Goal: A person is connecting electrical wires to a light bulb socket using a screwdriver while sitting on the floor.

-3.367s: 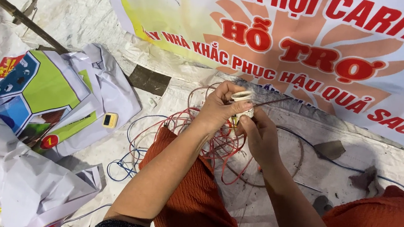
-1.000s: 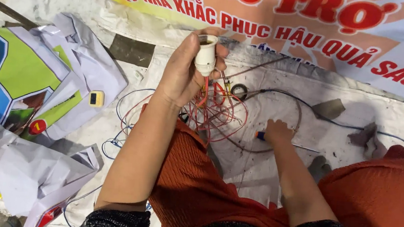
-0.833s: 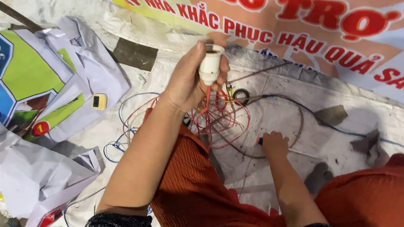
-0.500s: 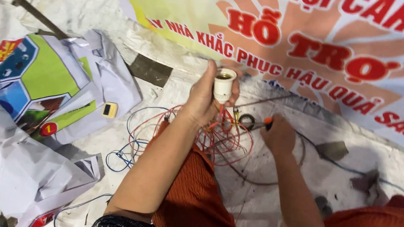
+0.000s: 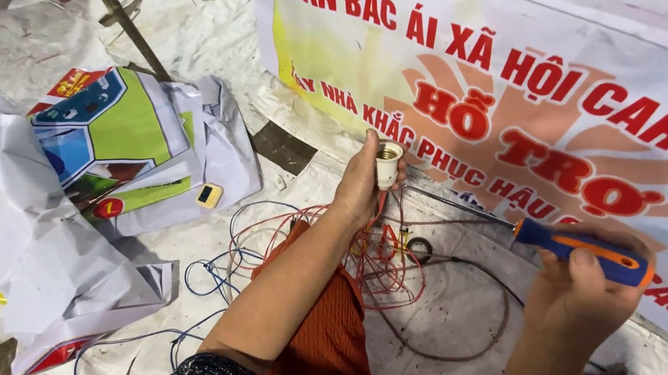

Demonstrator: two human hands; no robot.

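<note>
Your left hand (image 5: 361,184) is closed around a white, cylindrical lamp socket (image 5: 388,163), held upright above a tangle of thin red wires (image 5: 380,258). Your right hand (image 5: 588,293) is clamped on a screwdriver (image 5: 560,243) with a blue-and-orange handle, its slim metal shaft pointing toward the socket.

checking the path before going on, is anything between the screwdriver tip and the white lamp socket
Nothing visible: open air lies between the screwdriver shaft in the right hand and the white lamp socket held up by the left hand.

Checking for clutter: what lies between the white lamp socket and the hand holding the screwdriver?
In the head view, the screwdriver's thin metal shaft crosses that stretch toward the socket, above the banner.
</note>
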